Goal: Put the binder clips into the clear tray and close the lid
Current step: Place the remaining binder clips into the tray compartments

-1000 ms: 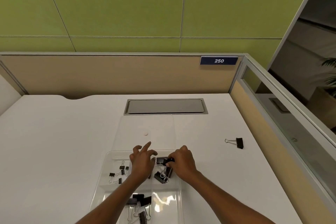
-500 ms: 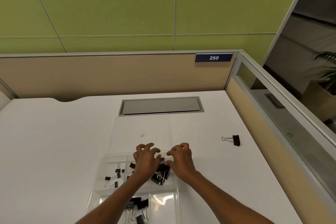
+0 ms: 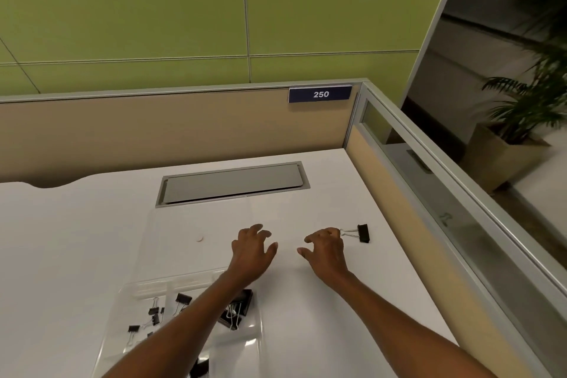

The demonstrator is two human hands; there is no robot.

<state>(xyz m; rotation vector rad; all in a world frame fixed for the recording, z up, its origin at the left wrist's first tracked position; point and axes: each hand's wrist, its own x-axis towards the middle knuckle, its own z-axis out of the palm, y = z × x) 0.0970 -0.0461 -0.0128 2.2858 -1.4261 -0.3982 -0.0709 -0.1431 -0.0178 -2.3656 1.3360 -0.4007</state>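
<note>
Near the worktop's (image 3: 76, 239) right edge your right hand (image 3: 326, 252) hovers spread, empty, beside the loose clip (image 3: 363, 233): pinch it next.

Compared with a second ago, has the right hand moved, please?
Yes: the right hand has left the clear tray and gone rightward and farther out, nearly reaching the lone binder clip.

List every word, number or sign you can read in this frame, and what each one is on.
"250": white digits on the dark blue plate at the top right of the beige partition behind the desk.
No other writing can be read anywhere in this view.
</note>
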